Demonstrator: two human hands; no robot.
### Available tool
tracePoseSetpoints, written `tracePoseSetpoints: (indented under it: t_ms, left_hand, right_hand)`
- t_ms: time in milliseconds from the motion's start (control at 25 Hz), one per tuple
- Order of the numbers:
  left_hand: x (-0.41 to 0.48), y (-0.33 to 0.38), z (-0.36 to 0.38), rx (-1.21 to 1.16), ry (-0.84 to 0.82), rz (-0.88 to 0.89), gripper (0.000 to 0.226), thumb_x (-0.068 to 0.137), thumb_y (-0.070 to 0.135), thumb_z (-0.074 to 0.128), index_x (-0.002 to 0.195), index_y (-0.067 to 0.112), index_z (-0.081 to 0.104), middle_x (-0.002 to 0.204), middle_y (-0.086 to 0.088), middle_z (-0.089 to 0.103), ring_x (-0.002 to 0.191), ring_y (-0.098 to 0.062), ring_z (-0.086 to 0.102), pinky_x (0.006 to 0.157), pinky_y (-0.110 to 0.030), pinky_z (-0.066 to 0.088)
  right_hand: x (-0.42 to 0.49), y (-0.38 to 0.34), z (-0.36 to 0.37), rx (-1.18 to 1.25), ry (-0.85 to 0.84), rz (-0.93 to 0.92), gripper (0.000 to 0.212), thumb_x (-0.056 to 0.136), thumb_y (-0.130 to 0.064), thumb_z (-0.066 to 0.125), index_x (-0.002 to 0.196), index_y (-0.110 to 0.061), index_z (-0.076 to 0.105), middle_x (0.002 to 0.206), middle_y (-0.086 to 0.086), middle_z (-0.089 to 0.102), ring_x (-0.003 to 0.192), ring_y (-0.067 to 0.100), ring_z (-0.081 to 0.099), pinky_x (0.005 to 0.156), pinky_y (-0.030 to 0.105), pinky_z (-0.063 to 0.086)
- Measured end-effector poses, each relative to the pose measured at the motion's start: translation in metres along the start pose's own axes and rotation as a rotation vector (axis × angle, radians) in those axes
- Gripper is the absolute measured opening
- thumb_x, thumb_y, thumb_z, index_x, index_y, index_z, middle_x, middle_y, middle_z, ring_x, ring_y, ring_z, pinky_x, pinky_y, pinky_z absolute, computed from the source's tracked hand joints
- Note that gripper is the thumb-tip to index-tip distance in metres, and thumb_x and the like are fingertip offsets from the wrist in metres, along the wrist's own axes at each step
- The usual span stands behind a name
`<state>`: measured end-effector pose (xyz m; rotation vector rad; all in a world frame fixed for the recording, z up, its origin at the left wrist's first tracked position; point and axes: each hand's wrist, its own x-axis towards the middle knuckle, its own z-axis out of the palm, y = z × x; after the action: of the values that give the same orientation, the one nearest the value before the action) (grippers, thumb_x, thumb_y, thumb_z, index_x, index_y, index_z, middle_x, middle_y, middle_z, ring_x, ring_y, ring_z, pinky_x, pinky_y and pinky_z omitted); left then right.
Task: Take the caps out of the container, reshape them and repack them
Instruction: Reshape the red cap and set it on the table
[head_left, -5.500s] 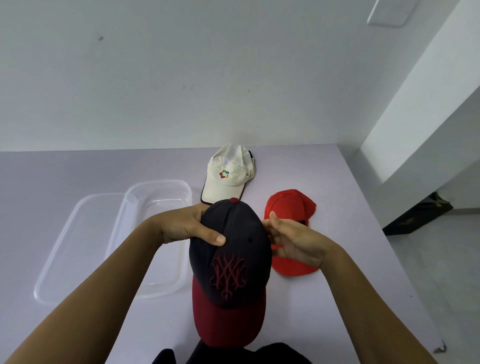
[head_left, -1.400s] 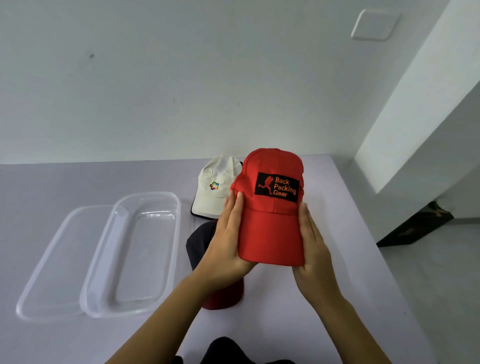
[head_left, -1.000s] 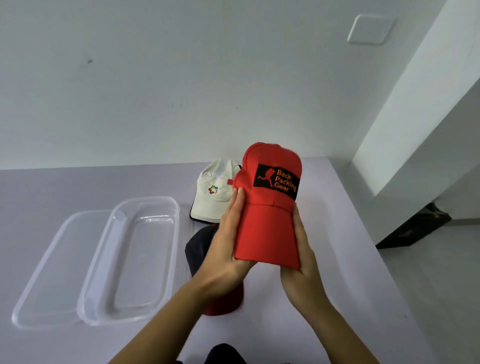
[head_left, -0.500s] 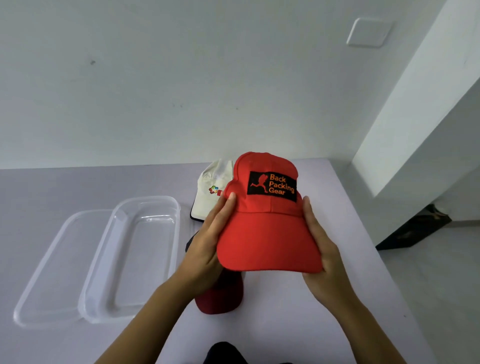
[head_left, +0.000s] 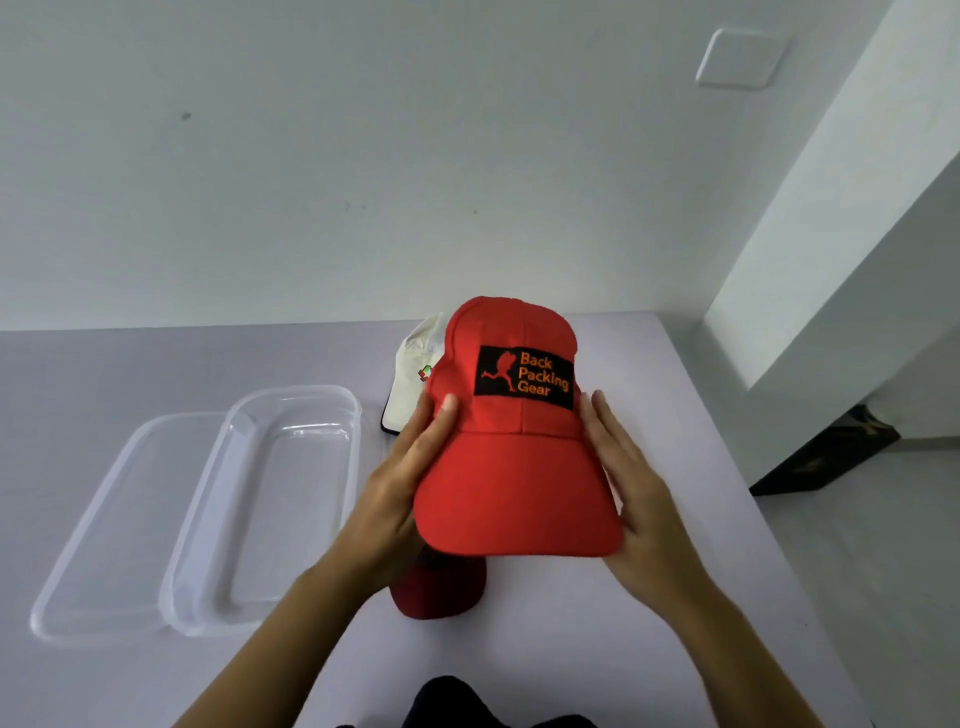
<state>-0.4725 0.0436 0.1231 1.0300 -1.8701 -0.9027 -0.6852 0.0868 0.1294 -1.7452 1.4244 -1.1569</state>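
A red cap (head_left: 514, 483) with a black "Back Packing Gear" patch is held up above the table, peak toward me. My left hand (head_left: 400, 493) grips its left side and my right hand (head_left: 631, 488) grips its right side at the peak. A white cap (head_left: 413, 376) lies behind it on the table, partly hidden. Under my left hand lies a dark cap of which only the maroon peak (head_left: 439, 590) shows. The clear plastic container (head_left: 208, 597) stands with nothing in it to the left.
The clear lid (head_left: 78, 592) lies flat against the container's left side. The pale table (head_left: 649, 649) ends at a drop on the right, with a dark object (head_left: 826, 457) on the floor beyond. A white wall closes the far edge.
The dark cap was put down and the red cap picked up. In the last second the red cap's peak was squeezed narrow, then spread back wide and level.
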Motion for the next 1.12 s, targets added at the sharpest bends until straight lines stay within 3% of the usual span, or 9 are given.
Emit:
tracePoseSetpoints:
  t_ms: [160, 280, 400, 520, 640, 760, 920, 1000, 1120]
  left_hand:
    - [-0.007, -0.016, 0.007, 0.257, 0.034, 0.099, 0.055, 0.091, 0.047, 0.045, 0.138, 0.061, 0.019, 0.157, 0.004, 0.008, 0.141, 0.010, 0.012, 0.110, -0.005, 0.017]
    - [-0.011, -0.013, 0.015, 0.298, 0.016, 0.105, 0.066, 0.086, 0.031, 0.052, 0.142, 0.051, 0.022, 0.159, -0.002, 0.016, 0.139, 0.009, 0.020, 0.107, -0.005, 0.022]
    - [-0.015, -0.002, 0.023, 0.108, -0.097, 0.030, 0.080, 0.077, 0.023, 0.049, 0.145, 0.049, 0.015, 0.161, 0.008, 0.007, 0.145, -0.002, 0.015, 0.111, -0.012, 0.023]
    - [-0.021, 0.012, 0.039, -0.185, -0.033, -0.009, 0.074, 0.078, 0.023, 0.043, 0.144, 0.048, 0.021, 0.160, 0.015, 0.008, 0.147, -0.008, 0.011, 0.112, -0.015, 0.023]
    - [-0.025, 0.024, 0.052, -0.430, 0.027, -0.072, 0.066, 0.082, 0.032, 0.044, 0.142, 0.050, 0.024, 0.158, 0.009, 0.021, 0.145, -0.014, 0.024, 0.112, -0.024, 0.032]
    - [-0.028, 0.017, 0.043, -0.331, 0.009, -0.044, 0.071, 0.080, 0.029, 0.048, 0.141, 0.054, 0.021, 0.159, 0.015, 0.013, 0.145, -0.008, 0.021, 0.112, -0.022, 0.030]
    - [-0.023, -0.011, 0.015, 0.072, -0.228, 0.047, 0.106, 0.070, 0.003, 0.065, 0.145, 0.049, 0.006, 0.158, 0.020, -0.010, 0.146, -0.002, 0.007, 0.111, -0.012, 0.024]
    - [-0.015, -0.016, 0.004, 0.070, -0.275, 0.047, 0.105, 0.066, -0.007, 0.054, 0.147, 0.044, 0.010, 0.156, 0.026, 0.002, 0.144, 0.003, 0.010, 0.113, -0.012, 0.020]
    - [0.004, -0.015, -0.011, -0.277, -0.009, -0.262, 0.067, 0.074, 0.013, 0.052, 0.132, 0.042, 0.038, 0.138, 0.024, 0.046, 0.128, 0.007, 0.041, 0.109, -0.021, 0.033]
  right_hand:
    - [-0.006, 0.014, -0.001, -0.188, -0.094, -0.059, 0.094, 0.080, -0.020, 0.061, 0.145, -0.043, -0.003, 0.158, -0.005, 0.015, 0.141, 0.004, 0.024, 0.110, 0.019, 0.033]
    - [-0.013, 0.017, 0.005, -0.163, -0.093, -0.087, 0.084, 0.084, -0.023, 0.055, 0.141, -0.055, 0.002, 0.157, -0.022, 0.003, 0.141, -0.006, 0.016, 0.107, 0.016, 0.035]
    - [-0.015, 0.019, 0.012, -0.122, -0.006, -0.130, 0.073, 0.087, -0.023, 0.054, 0.143, -0.049, 0.015, 0.159, -0.014, 0.008, 0.141, -0.004, 0.018, 0.104, 0.014, 0.036]
    - [-0.020, 0.007, 0.041, 0.271, 0.121, -0.117, 0.061, 0.087, -0.026, 0.055, 0.140, -0.044, 0.032, 0.153, 0.000, 0.032, 0.138, 0.014, 0.035, 0.104, 0.026, 0.040]
    - [-0.025, -0.007, 0.063, 0.498, 0.230, -0.061, 0.055, 0.079, -0.032, 0.065, 0.126, -0.053, 0.046, 0.131, -0.013, 0.056, 0.115, 0.006, 0.056, 0.091, 0.019, 0.049]
    - [-0.019, -0.003, 0.046, 0.332, 0.159, -0.108, 0.058, 0.087, -0.030, 0.059, 0.135, -0.051, 0.035, 0.150, -0.004, 0.038, 0.134, 0.014, 0.041, 0.101, 0.021, 0.043]
    - [-0.015, 0.024, 0.010, -0.074, -0.088, -0.153, 0.070, 0.090, -0.016, 0.054, 0.143, -0.047, 0.020, 0.159, -0.008, 0.009, 0.143, 0.001, 0.017, 0.105, 0.010, 0.031]
    - [-0.016, 0.031, 0.001, -0.198, -0.104, -0.195, 0.069, 0.092, -0.021, 0.053, 0.144, -0.048, 0.017, 0.159, -0.010, 0.002, 0.145, 0.008, 0.012, 0.112, 0.018, 0.027]
    - [-0.022, 0.032, 0.000, -0.325, -0.112, -0.249, 0.057, 0.095, -0.036, 0.043, 0.143, -0.051, 0.015, 0.159, -0.013, -0.002, 0.147, 0.015, 0.008, 0.117, 0.028, 0.019]
